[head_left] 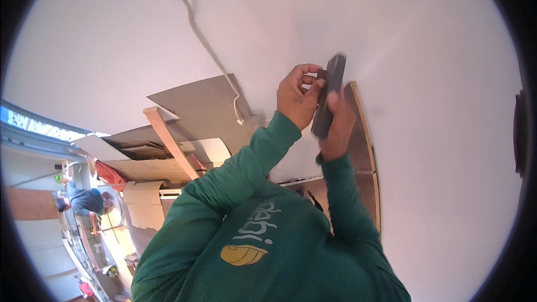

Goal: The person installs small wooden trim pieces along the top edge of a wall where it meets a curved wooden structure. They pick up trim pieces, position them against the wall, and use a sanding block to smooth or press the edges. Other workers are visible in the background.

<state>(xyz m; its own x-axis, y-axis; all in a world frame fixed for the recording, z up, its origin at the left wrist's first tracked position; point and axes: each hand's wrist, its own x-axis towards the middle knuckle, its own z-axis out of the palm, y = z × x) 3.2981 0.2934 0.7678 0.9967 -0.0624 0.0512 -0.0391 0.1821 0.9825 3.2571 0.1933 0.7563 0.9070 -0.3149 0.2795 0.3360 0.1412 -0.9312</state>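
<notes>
In front of the pale wall, my left hand (302,94) pinches a small dark brown flat piece (321,75) between thumb and fingers. My right hand (340,126), smeared by motion, grips a long dark grey block (335,70) with straight edges. The block is tilted, its upper end leaning right. It lies right against the brown piece, and the two overlap from here. My right fingers are partly hidden behind the block. Both forearms are in green sleeves.
A white cable (193,22) hangs down the wall to a loose end. Grey sheets (201,98), a wooden plank (170,142) and cardboard (142,204) lie to the left. A wood-edged panel (363,128) stands by my right arm. Another person (86,198) is at far left.
</notes>
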